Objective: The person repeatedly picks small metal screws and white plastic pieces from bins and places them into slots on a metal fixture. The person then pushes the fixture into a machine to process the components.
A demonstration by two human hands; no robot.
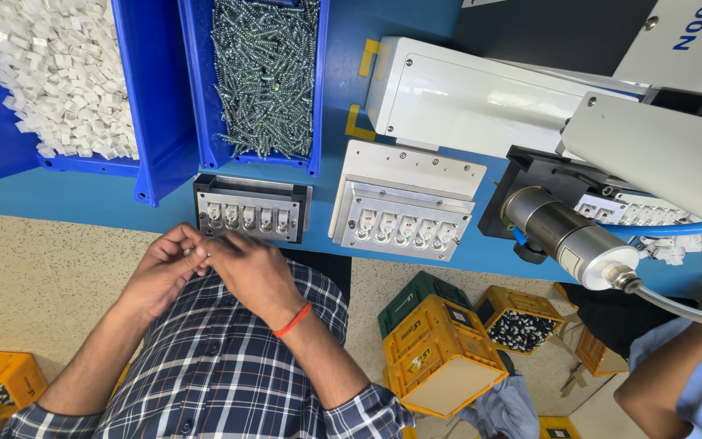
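Observation:
My left hand and my right hand meet fingertip to fingertip just below the blue bench edge. Both pinch a small pale part, mostly hidden by the fingers. A red thread circles my right wrist. Directly above the hands lies a dark metal jig with a row of several slots holding white pieces. A lighter metal jig with a similar row sits to its right.
Blue bin of white plastic pieces and blue bin of screws stand at the back. A white machine with a metal cylinder fills the right. Another person's arm is at lower right. Yellow crates stand on the floor.

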